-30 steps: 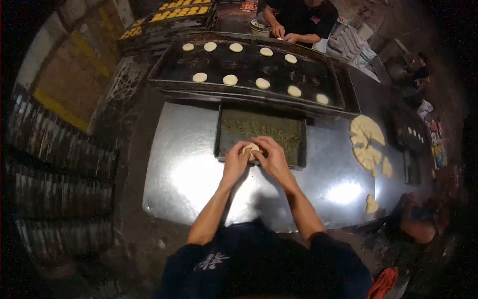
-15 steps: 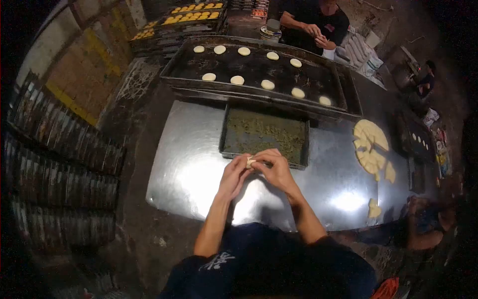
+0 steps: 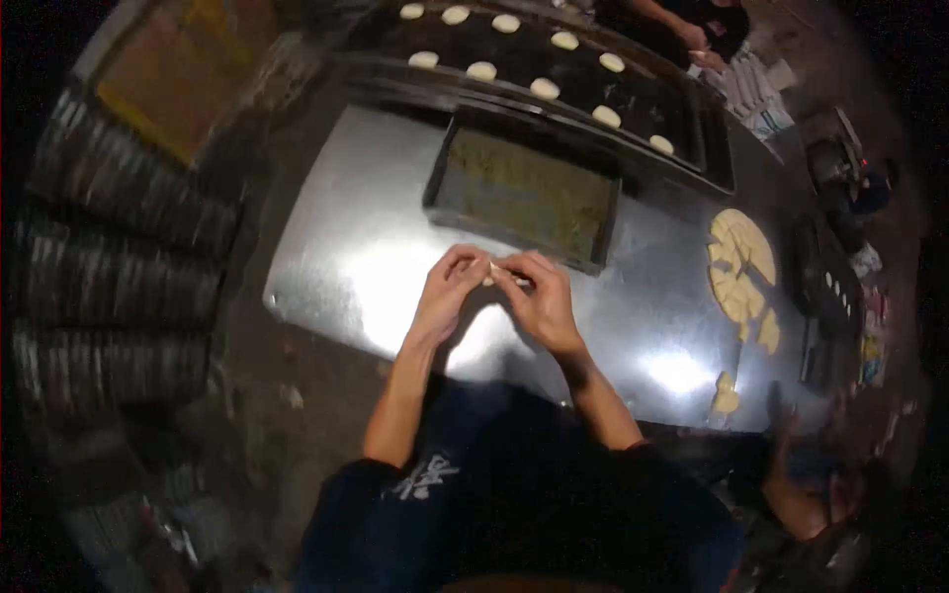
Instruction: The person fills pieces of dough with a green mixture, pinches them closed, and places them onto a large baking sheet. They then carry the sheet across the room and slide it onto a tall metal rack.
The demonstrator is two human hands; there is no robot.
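I judge the step as sealing: my left hand [image 3: 442,294] and right hand [image 3: 543,301] pinch a dough piece [image 3: 491,277] narrowly, just before the filling tray [image 3: 440,163]. Next, close the seam evenly.

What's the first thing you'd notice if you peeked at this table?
Two hands, the left hand and the right hand, pinch a small piece of dough together over the shiny metal table. Just beyond sits a tray of greenish filling, and farther back a dark tray holds rows of pale dough rounds.
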